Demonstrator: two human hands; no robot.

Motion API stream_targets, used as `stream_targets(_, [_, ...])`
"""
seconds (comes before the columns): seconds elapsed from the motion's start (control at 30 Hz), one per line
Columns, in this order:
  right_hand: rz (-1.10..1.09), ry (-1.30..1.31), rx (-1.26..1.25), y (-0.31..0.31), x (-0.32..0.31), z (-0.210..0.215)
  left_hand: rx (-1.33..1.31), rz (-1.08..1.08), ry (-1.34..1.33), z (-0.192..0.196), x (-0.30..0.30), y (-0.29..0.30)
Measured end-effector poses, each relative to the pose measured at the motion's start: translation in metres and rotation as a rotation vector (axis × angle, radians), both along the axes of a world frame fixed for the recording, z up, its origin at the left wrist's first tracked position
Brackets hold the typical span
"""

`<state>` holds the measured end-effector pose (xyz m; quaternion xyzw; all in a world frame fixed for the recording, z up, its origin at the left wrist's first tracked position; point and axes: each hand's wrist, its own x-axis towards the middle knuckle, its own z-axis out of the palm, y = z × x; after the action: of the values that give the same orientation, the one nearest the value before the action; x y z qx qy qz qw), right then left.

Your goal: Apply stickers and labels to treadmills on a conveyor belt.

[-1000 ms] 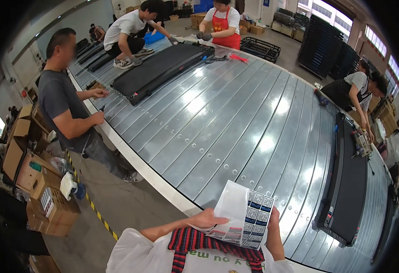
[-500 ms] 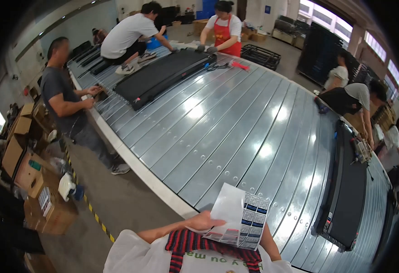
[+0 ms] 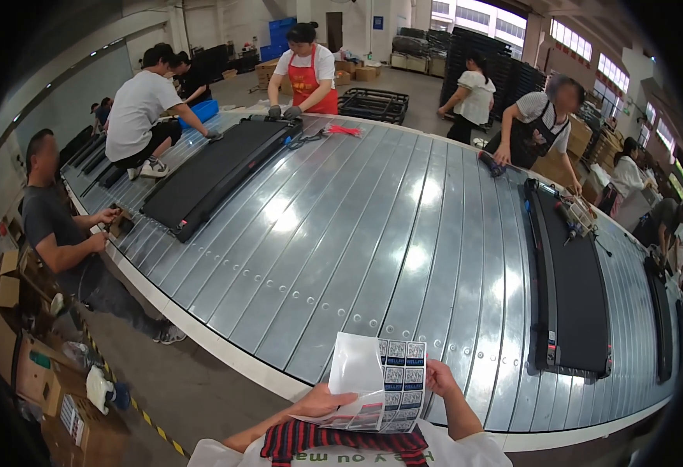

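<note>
Your sticker sheet (image 3: pixel 384 383) is held up in front of your chest, just on the near side of the metal conveyor (image 3: pixel 372 226), between your two hands. Its long axis runs roughly upright, tilted a little to your left at the top, with the glossy backing curling over its left half and the grid of small printed labels showing on the right half.

Your left hand (image 3: pixel 324 402) is closed on the sheet's lower left edge, fingers lying across the bottom of the backing. Your right hand (image 3: pixel 439 377) pinches the right edge about halfway up, thumb on the label side. The right hand is the one nearer the labels; the left is nearer the curled backing. Both forearms come up from the bottom edge, elbows bent and drawn close to your body.

Beyond the sheet, a black treadmill (image 3: pixel 567 288) lies on the conveyor to your right, well apart from either hand.
</note>
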<state>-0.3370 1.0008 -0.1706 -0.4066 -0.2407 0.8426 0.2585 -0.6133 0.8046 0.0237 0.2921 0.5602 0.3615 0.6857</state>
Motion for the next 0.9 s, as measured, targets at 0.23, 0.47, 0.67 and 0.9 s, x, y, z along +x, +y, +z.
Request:
stream_targets(0.23, [0.017,0.023,0.013,0.005,0.016,0.006,0.01,0.031,-0.048,-0.006,0.003,0.004])
stream_targets(0.47, [0.03,0.112,0.003,0.009,0.014,0.004,0.014,-0.015,0.034,-0.008,0.004,0.009])
stream_targets(0.67, [0.131,0.262,-0.013,0.002,-0.025,-0.021,0.034,0.008,0.05,0.006,0.007,0.003])
stream_targets(0.9, [0.168,0.318,-0.07,-0.003,-0.027,-0.007,0.057,0.004,0.071,0.014,0.014,-0.004])
